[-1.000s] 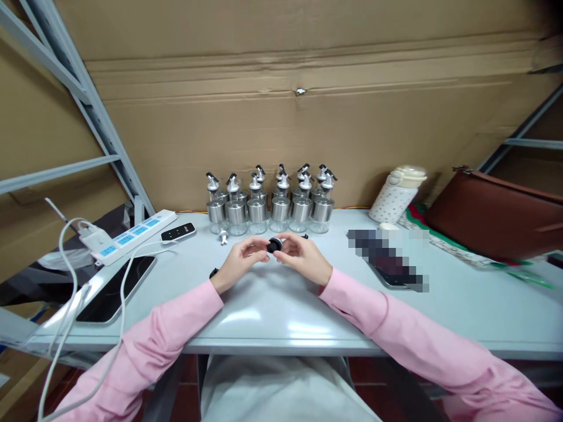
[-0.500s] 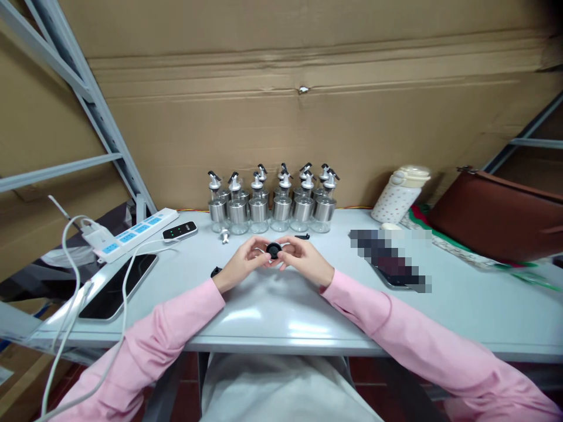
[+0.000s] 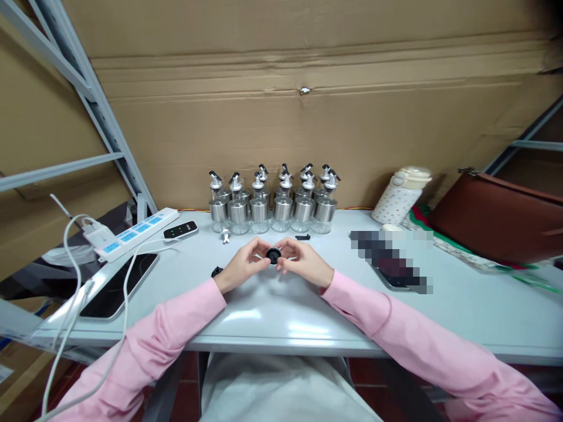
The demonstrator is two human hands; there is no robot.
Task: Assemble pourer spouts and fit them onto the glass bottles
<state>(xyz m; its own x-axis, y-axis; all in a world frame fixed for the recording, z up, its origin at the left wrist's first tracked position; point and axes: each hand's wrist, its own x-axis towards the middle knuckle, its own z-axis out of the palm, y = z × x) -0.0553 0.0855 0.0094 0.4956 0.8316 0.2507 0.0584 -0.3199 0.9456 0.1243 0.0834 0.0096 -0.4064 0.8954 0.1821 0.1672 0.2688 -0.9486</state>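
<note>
Between my two hands is a small round black stopper-like part point(image 3: 273, 255), tilted toward me above the table. My left hand point(image 3: 246, 265) pinches its left side with thumb and fingers. On the opposite side, the fingers of my right hand point(image 3: 304, 261) grip it too. A second black part point(image 3: 216, 272) lies by my left wrist, partly hidden. Past my right fingertips rests a thin black lever-like piece point(image 3: 302, 237). A small silver spout piece point(image 3: 226, 235) lies in front of the bottles.
Two rows of glass bottles point(image 3: 282, 211) with steel bands and pour spouts stand at the back. At left are a power strip point(image 3: 141, 231), a phone point(image 3: 118, 287) and cables. A white flask point(image 3: 398, 196) and a brown bag point(image 3: 497, 217) sit at right.
The round black part has tilted, so its raised centre shows more now. My fingers have shifted slightly around its rim, and both hands remain in nearly the same place.
</note>
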